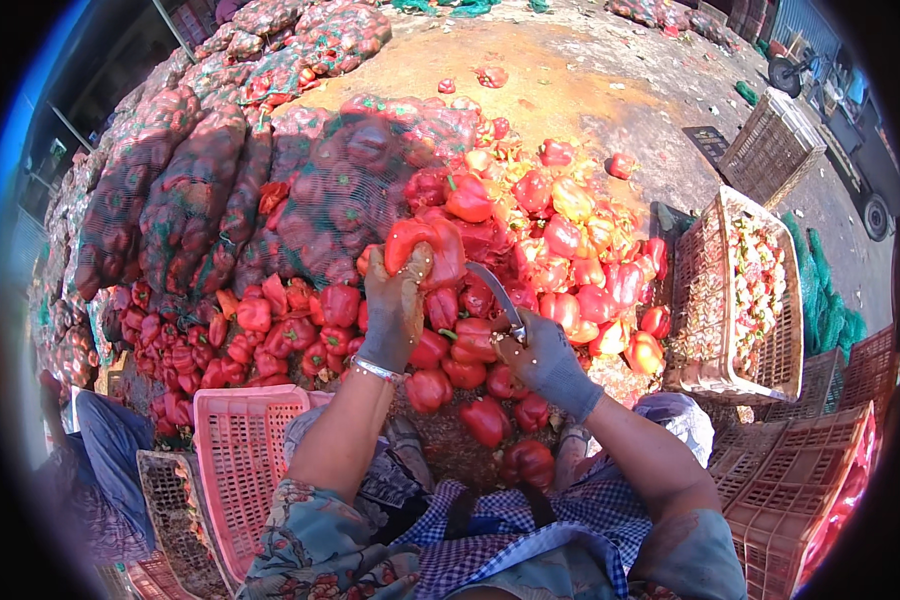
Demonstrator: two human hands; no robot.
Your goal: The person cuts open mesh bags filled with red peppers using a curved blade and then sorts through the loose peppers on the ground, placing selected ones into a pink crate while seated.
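Observation:
My left hand (391, 318), in a grey work glove, is closed round a large red bell pepper (444, 248) held up over the pile. In my right hand (552, 366), also gloved, is a knife (500, 296) with a curved metal blade. Its blade points up and left, close to the held pepper's right side; whether it touches the pepper I cannot tell. Below and between my hands lie several loose red bell peppers (464, 373). A heap of peppers and torn pieces (580, 235) spreads beyond my right hand.
Green mesh sacks (345, 190) full of peppers lie ahead and left. A pink plastic crate (252, 450) stands by my left knee. On the right is a pale crate (700, 300) of cut pepper tops (758, 285), with a red crate (800, 480) nearer me. Another person's leg (118, 455) shows at left.

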